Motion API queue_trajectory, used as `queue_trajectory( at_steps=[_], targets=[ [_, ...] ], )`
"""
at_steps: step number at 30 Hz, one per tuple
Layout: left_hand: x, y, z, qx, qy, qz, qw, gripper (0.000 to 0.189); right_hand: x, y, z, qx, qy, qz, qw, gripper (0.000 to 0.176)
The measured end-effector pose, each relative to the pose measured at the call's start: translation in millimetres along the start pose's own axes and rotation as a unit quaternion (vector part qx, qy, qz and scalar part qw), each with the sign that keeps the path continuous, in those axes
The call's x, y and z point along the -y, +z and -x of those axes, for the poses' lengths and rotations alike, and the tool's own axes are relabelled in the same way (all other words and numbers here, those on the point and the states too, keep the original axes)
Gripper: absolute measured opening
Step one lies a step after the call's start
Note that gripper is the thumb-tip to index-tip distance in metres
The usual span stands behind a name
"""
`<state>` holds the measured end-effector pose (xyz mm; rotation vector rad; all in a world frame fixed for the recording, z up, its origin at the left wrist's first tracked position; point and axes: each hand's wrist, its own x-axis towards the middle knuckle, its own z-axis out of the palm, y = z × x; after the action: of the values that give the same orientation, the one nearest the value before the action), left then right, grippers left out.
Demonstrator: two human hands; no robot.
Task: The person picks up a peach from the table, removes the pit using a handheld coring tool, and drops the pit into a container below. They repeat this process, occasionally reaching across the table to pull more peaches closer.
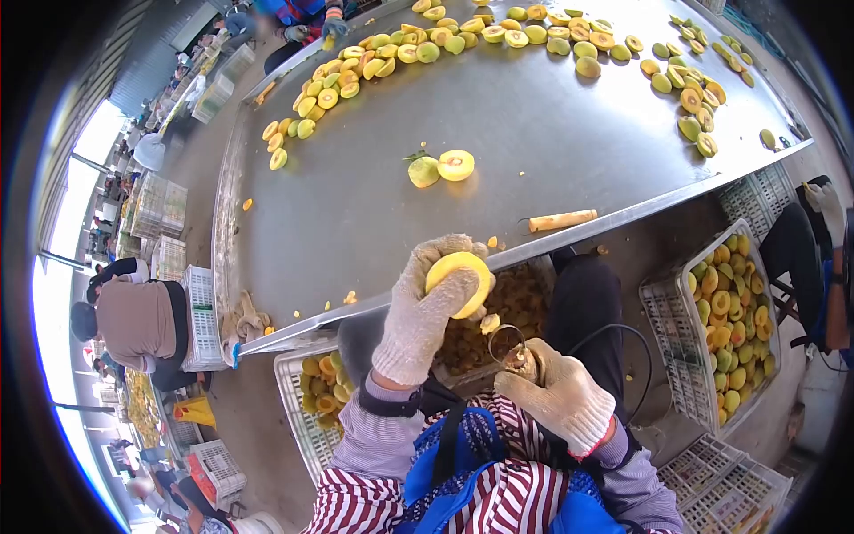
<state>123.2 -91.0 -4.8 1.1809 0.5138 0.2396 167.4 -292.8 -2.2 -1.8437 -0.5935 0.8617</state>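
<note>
My left hand (416,311), in a pale work glove, is closed around a yellow peach half (466,278) near the table's front edge. My right hand (565,392), also gloved, grips a pitting tool (519,361) with a thin metal loop at its end. The loop is below and to the right of the peach half, apart from it. A small brownish-yellow piece (490,324), perhaps a pit, shows just above the loop. Below both hands, a crate of pits and scraps (507,311) is partly hidden by my arms and legs.
On the metal table (356,214) lie two peach halves (441,167), a wooden-looking handle (562,221) and a long band of halves (427,44). Crates of peaches (729,320) stand right and left of my legs. A co-worker's gloved hand (334,25) is at the far edge.
</note>
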Motion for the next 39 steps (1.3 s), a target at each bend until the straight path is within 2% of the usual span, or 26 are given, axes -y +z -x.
queue_trajectory(
  at_steps=[1,2,4,5,8,10,14,16,17,19,20,22,23,25,28,32,35,39],
  targets=[
    [-1.5,3.0,6.9,0.036,0.012,0.022,0.999,0.047,3.7,0.6,1.5,-0.004,-0.010,-0.008,1.000,0.031],
    [3.1,3.2,8.5,0.034,0.016,0.021,0.999,0.047,4.0,1.5,0.8,-0.002,-0.014,-0.007,1.000,0.031],
    [15.8,2.7,10.3,0.088,0.033,0.113,0.989,0.063,2.8,3.9,2.0,-0.001,-0.029,-0.017,0.999,0.029],
    [14.3,6.0,14.5,0.083,0.026,0.072,0.994,0.073,5.6,4.1,2.9,0.000,-0.029,-0.016,0.999,0.029],
    [16.4,10.4,25.0,0.091,0.030,0.076,0.992,0.070,14.8,5.3,4.4,-0.027,-0.028,-0.015,0.999,0.028],
    [14.2,15.1,32.2,0.106,0.043,0.064,0.991,0.068,14.0,7.1,4.2,-0.063,-0.088,-0.002,0.994,0.030],
    [12.7,26.2,46.1,0.089,0.057,0.026,0.994,0.065,8.0,11.2,7.3,-0.083,-0.116,0.030,0.989,0.032],
    [15.0,29.3,49.4,0.070,0.085,0.009,0.994,0.063,13.9,10.8,11.6,-0.057,-0.058,0.017,0.997,0.032],
    [16.2,34.7,52.0,0.070,0.084,0.009,0.994,0.063,12.3,10.8,12.0,-0.058,-0.057,0.016,0.997,0.032],
    [18.8,48.1,55.9,0.019,0.177,-0.014,0.984,0.077,7.7,9.4,12.7,0.030,0.000,-0.124,0.992,0.030],
    [20.5,48.2,55.2,0.020,0.176,-0.013,0.984,0.077,9.7,7.6,13.9,0.029,0.001,-0.123,0.992,0.030],
    [22.2,48.1,50.4,0.048,0.252,-0.025,0.966,0.058,18.2,0.6,15.7,0.097,0.076,-0.198,0.972,0.031],
    [16.5,46.8,49.8,0.050,0.251,-0.024,0.966,0.058,20.4,-3.6,16.5,0.095,0.077,-0.199,0.972,0.031],
    [-2.8,43.9,50.5,0.094,0.041,-0.013,0.995,0.074,22.9,-11.3,17.6,0.172,0.154,-0.225,0.947,0.031],
    [-3.8,55.2,51.9,0.071,0.093,-0.005,0.993,0.072,18.7,-11.3,20.2,0.164,0.102,-0.266,0.945,0.033],
    [-4.3,59.6,53.2,0.045,0.064,0.069,0.994,0.072,21.9,-2.4,22.1,0.109,0.102,-0.255,0.955,0.035],
    [5.7,52.6,52.9,0.088,0.111,0.119,0.983,0.066,23.3,-0.5,21.9,0.089,0.097,-0.243,0.961,0.039],
    [11.7,49.5,55.2,0.088,0.145,0.092,0.981,0.063,18.3,4.4,20.6,0.073,0.081,-0.235,0.966,0.039]
  ],
)
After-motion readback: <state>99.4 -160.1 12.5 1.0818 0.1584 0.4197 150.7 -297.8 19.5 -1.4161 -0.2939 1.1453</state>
